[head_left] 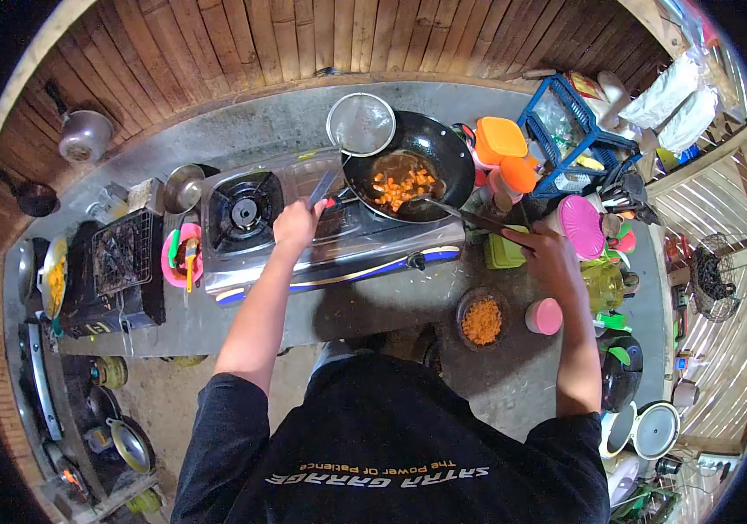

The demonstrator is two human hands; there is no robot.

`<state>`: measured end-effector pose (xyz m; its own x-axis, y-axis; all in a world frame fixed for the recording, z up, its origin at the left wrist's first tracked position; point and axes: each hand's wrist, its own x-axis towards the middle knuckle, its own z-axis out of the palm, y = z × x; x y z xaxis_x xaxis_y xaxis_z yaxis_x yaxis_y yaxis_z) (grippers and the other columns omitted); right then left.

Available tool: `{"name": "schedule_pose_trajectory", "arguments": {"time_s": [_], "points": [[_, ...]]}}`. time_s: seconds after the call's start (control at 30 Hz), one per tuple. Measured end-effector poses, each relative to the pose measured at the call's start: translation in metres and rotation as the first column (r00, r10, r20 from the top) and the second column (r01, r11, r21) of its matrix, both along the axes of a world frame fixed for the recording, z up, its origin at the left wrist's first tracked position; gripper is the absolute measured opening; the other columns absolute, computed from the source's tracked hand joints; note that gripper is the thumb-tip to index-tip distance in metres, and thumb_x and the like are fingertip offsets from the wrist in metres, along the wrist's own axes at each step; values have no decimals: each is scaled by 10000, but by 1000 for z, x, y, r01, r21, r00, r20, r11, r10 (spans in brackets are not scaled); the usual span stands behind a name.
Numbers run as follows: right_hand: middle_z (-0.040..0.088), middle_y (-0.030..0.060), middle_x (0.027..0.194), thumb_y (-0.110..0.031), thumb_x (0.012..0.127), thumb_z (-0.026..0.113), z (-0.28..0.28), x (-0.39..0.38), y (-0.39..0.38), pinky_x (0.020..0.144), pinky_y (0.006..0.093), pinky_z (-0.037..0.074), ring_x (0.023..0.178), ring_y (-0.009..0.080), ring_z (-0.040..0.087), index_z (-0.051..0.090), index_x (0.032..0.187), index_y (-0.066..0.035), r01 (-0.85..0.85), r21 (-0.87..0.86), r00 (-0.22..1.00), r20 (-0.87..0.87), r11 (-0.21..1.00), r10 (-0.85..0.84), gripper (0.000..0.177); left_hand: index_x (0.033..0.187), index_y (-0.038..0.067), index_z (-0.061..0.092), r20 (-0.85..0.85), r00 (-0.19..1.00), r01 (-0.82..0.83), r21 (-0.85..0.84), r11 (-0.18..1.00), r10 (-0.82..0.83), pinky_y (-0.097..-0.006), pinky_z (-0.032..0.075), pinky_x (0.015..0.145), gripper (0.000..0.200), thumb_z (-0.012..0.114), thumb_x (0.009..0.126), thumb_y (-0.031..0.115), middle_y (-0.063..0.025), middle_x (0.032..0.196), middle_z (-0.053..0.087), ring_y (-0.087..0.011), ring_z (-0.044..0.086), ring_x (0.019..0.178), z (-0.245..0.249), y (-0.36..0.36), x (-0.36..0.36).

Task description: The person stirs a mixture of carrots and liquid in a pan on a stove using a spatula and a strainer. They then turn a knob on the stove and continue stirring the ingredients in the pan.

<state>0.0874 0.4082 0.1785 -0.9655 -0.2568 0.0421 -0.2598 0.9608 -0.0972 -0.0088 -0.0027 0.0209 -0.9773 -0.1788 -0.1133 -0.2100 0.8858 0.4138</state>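
A dark wok [452, 162] sits on the right side of the gas stove [330, 253], with orange-brown diced pieces [402, 187] in oil inside it. My right hand [553, 258] is closed round the brown handle of a spatula [470, 217], whose metal end reaches into the wok beside the pieces. My left hand [297, 225] is closed on a grey handle that seems to lead to a round mesh strainer [361, 125]. The strainer is over the wok's left rim. A red and black part, perhaps the wok's handle, shows just beside my left hand.
A bowl of orange shreds [482, 320] and a pink-lidded container [545, 316] stand near the counter's front edge. A pink bowl with utensils [181, 255] is left of the stove. Orange-lidded tubs [502, 138] and a blue rack [566, 131] stand right of the wok.
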Motion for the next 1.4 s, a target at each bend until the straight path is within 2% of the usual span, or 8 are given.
{"name": "schedule_pose_trajectory", "arguments": {"time_s": [0.27, 0.53, 0.63, 0.83, 1.07, 1.23, 1.33, 1.4], "points": [[645, 179, 1058, -84, 843, 618, -73, -29, -32, 729, 476, 537, 855, 392, 661, 662, 1238, -250, 42, -141, 993, -102, 989, -57, 431, 1087, 88, 676, 32, 999, -7, 10, 1000, 7, -510, 527, 812, 562, 493, 934, 598, -221, 973, 701, -410, 671, 948, -5, -1, -2], [672, 260, 966, -231, 880, 628, -62, -59, 10, 781, 532, 523, 929, 430, 646, 635, 1256, -239, 271, -221, 961, 6, 937, -277, 376, 1046, 71, 684, 27, 1000, 6, 1, 1000, -6, -514, 525, 804, 585, 488, 931, 610, -234, 954, 697, -416, 670, 937, -7, -3, -3], [675, 251, 1001, -269, 902, 617, -57, -66, 19, 801, 533, 520, 964, 434, 639, 630, 1256, -232, 292, -134, 956, 22, 947, -292, 357, 1030, 74, 690, 13, 1000, 5, -16, 1000, -5, -509, 535, 796, 560, 492, 937, 589, -229, 962, 701, -406, 679, 928, -8, -4, -3], [672, 257, 934, -198, 876, 638, -68, -59, 9, 772, 509, 505, 897, 443, 644, 662, 1212, -119, 259, -114, 966, 61, 959, -253, 347, 1028, 76, 687, 19, 1000, 5, -25, 1000, -4, -509, 534, 799, 562, 488, 936, 594, -224, 958, 702, -403, 678, 935, -12, -4, -5], [686, 236, 978, -211, 873, 654, -71, -67, 7, 839, 481, 507, 939, 426, 654, 659, 1228, -127, 142, -448, 988, 126, 883, -95, 365, 1003, 45, 688, -21, 1000, -3, -5, 1000, 3, -520, 524, 785, 600, 501, 928, 610, -249, 920, 694, -426, 670, 912, -15, -5, -5], [674, 232, 971, -205, 865, 664, -69, -92, 3, 877, 454, 490, 981, 417, 639, 679, 1190, -90, 183, -281, 979, -33, 942, -199, 345, 1059, 82, 687, 22, 1000, -2, -15, 1000, 2, -510, 533, 804, 565, 486, 937, 595, -230, 969, 700, -407, 676, 939, -7, -3, -3], [654, 228, 1035, -201, 848, 679, -125, -130, 27, 923, 433, 466, 1049, 399, 616, 680, 1182, -79, 36, -197, 969, -232, 980, -82, 355, 1057, 83, 693, 21, 1000, -11, -20, 1000, 11, -510, 535, 801, 566, 491, 934, 598, -228, 969, 701, -406, 677, 938, -9, -3, -4], [642, 252, 1100, -235, 847, 679, -132, -140, 19, 911, 448, 475, 999, 413, 634, 664, 1189, -51, 24, -176, 990, -133, 984, -48, 389, 1053, 83, 697, 38, 999, -24, -30, 999, 25, -510, 537, 800, 565, 496, 932, 597, -226, 969, 702, -405, 679, 937, -11, -3, -6]]}}
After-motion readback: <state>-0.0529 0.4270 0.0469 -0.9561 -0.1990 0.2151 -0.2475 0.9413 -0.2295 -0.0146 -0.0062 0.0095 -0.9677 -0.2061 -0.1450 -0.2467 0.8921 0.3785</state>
